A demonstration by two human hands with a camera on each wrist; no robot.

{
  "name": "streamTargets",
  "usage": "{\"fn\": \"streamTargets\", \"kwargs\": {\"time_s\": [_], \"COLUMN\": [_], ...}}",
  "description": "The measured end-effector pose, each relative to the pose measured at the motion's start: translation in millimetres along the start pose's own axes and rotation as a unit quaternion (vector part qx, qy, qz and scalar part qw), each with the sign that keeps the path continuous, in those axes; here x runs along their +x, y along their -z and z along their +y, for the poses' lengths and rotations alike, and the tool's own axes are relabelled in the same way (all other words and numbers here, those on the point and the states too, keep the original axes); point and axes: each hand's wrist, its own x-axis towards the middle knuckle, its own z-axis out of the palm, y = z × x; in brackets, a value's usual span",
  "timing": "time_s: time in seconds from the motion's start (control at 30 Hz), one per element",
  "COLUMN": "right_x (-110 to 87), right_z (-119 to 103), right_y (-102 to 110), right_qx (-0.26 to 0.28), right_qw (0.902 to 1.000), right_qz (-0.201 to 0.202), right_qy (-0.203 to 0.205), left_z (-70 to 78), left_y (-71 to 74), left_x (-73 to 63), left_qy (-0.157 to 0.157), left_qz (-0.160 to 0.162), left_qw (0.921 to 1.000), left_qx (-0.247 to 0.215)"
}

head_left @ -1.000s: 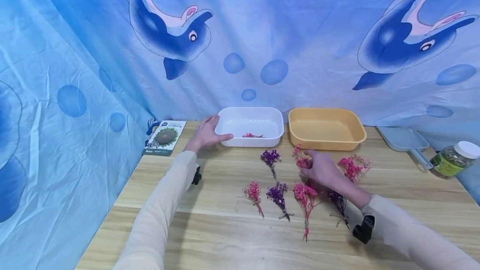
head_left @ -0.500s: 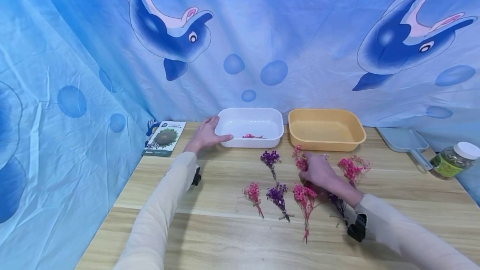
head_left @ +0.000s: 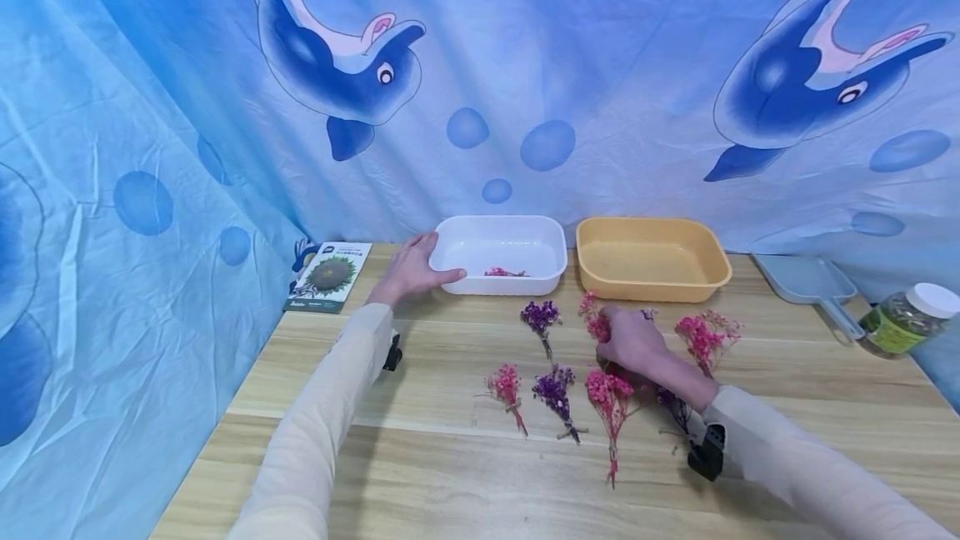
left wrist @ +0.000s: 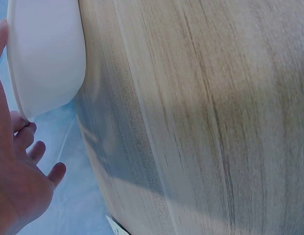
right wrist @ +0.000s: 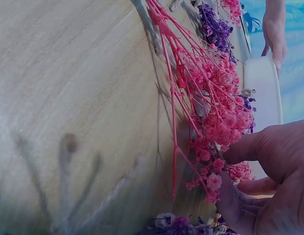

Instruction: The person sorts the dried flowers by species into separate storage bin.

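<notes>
My left hand (head_left: pixel 412 267) rests against the left end of a white plastic basin (head_left: pixel 551 280), thumb along the front and the other fingers spread at the side. Inside the basin lies a small pink dried flower bunch (head_left: pixel 504 272). My right hand (head_left: pixel 636 342) pinches another pink dried flower bunch (head_left: pixel 591 317) by its lower part, just in front of the yellow basin (head_left: pixel 637 291); the stems are hidden by the hand. Around it lie a large pink bunch (right wrist: pixel 218 107), purple bunches (head_left: pixel 555 390), a smaller pink bunch (head_left: pixel 506 384) and a pink bunch (head_left: pixel 705 336) at right.
A grey dustpan (head_left: pixel 802 277) and a jar with a white lid (head_left: pixel 903 322) stand at the right. At the back left lies a sunflower seed packet (head_left: pixel 327 277). A blue dolphin curtain (head_left: pixel 637 65) hangs behind the wooden table (head_left: pixel 450 482).
My right hand has shifted slightly to the left, and the pink bunch at its fingertips has moved a little left with it. The left hand and both basins have stayed put.
</notes>
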Motion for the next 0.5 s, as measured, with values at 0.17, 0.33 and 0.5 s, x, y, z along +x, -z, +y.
{"fn": "streamTargets", "kwargs": {"time_s": [0.17,0.33,0.5], "right_x": [1.1,-1.1,-4.0], "right_z": [-1.9,-2.6,-2.3], "right_y": [-1.4,-3.1,-3.8], "right_qx": [0.001,0.016,0.03], "right_qw": [1.0,0.9999,0.999], "right_qz": [-0.003,0.003,0.031], "right_qy": [-0.005,-0.004,0.015], "left_z": [-1.1,-3.0,-2.6], "left_y": [-0.6,-2.1,-1.7], "left_x": [-0.1,0.1,-0.3], "left_qy": [0.002,0.006,0.002], "left_qz": [-0.004,-0.008,-0.004], "left_qw": [1.0,0.9999,1.0], "left_qx": [0.0,0.002,-0.003]}}
